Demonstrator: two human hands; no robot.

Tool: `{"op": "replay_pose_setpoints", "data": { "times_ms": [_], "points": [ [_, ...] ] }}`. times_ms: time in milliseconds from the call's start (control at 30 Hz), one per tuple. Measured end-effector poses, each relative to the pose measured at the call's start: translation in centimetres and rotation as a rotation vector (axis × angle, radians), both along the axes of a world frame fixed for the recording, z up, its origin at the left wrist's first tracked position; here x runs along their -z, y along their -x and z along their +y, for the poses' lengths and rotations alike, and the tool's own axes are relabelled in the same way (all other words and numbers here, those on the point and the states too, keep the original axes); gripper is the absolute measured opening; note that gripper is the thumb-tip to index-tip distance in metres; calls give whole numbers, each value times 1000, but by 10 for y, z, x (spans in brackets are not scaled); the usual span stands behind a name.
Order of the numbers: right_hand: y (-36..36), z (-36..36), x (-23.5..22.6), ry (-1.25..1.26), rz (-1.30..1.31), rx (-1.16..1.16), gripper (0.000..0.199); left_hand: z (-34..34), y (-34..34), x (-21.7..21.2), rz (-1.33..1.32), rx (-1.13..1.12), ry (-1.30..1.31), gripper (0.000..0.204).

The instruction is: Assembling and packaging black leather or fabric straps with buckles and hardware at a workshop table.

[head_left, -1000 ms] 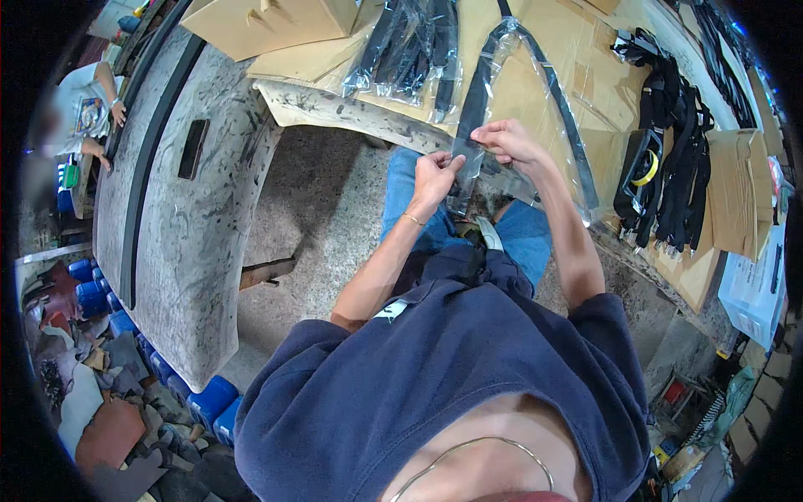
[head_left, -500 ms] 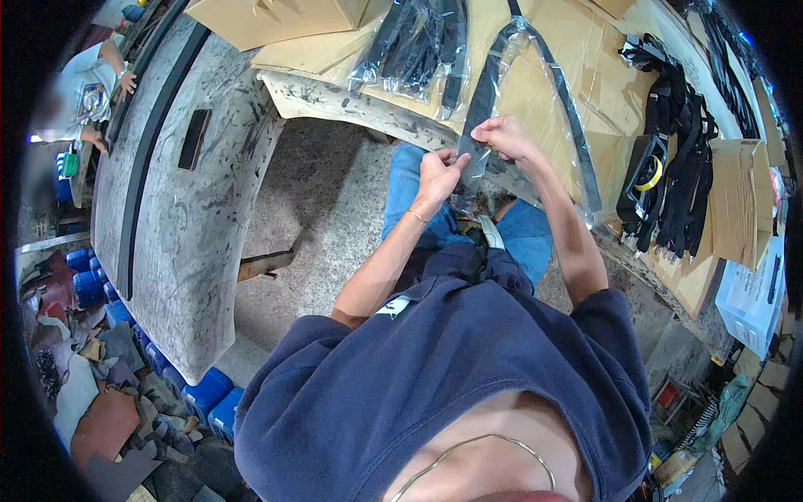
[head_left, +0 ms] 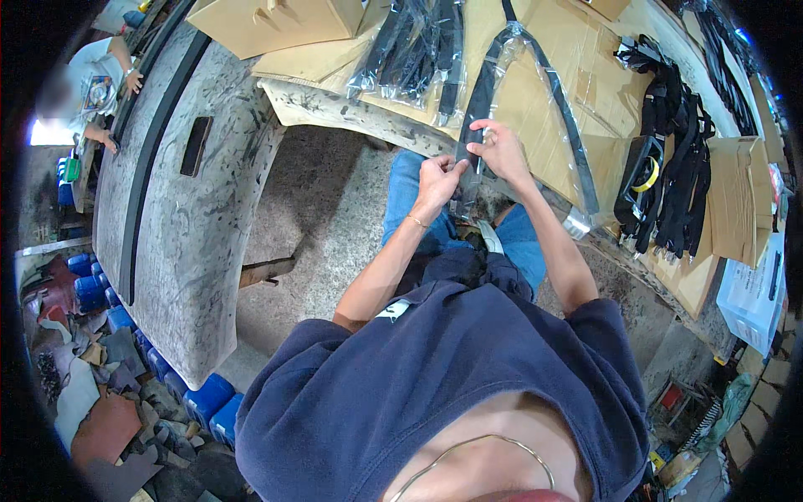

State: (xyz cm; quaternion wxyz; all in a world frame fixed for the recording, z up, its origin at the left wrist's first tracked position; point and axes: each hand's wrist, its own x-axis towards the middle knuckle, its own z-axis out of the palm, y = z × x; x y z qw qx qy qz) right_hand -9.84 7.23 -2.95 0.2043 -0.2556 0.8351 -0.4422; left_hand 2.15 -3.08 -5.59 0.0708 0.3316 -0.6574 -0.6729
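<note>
A pair of black suspenders (head_left: 552, 84) lies spread in a Y shape inside a clear plastic bag (head_left: 468, 201), its near end hanging over the table edge above my lap. My left hand (head_left: 439, 182) pinches the bag's left edge near the bottom of one strap. Just to the right, my right hand (head_left: 502, 155) has its thumb and index finger at that strap, the finger curled over the plastic. Exactly what the right fingertips grip is too small to tell. Several bagged black suspenders (head_left: 418, 50) lie beyond, to the left.
Loose black suspenders (head_left: 673, 167) lie at right beside a tape dispenser with a yellow roll (head_left: 648, 176) and an open cardboard box (head_left: 740, 197). Another carton (head_left: 284, 25) stands far left. A phone (head_left: 196, 146) rests on the stained side table (head_left: 188, 251). A co-worker (head_left: 96, 84) stands beyond it.
My right hand has shifted slightly down and its index finger now reaches leftward over the strap. My left hand stays nearly in place at the bag's edge.
</note>
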Motion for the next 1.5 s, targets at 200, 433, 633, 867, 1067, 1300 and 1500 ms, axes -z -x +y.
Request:
{"op": "replay_pose_setpoints", "data": {
  "times_ms": [200, 433, 633, 867, 1067, 1300, 1500],
  "points": [
    [-4, -8, -8, -116, 69, 132, 39, -2, 0, 16, 50, -18, -39, 33],
    [-17, 10, 0, -140, 139, 206, 41, 2, -7, -4, 83, -9, -162, 27],
    [-24, 17, -18, -96, -467, 148, 52, -5, -11, -8, 132, 39, -243, 21],
    [-35, 3, 2, 371, -734, 277, 22, -2, -17, -3, 78, 87, -207, 15],
    [-44, -1, 9, 473, -796, 354, 17, 1, -22, -1, 116, 53, -137, 28],
    [-39, -1, 13, 495, -837, 314, 15, -5, -28, -5, 72, 97, -190, 14],
    [-44, 6, 6, 380, -599, 364, 17, 6, -24, -5, 63, 70, -230, 11]
  ]
}}
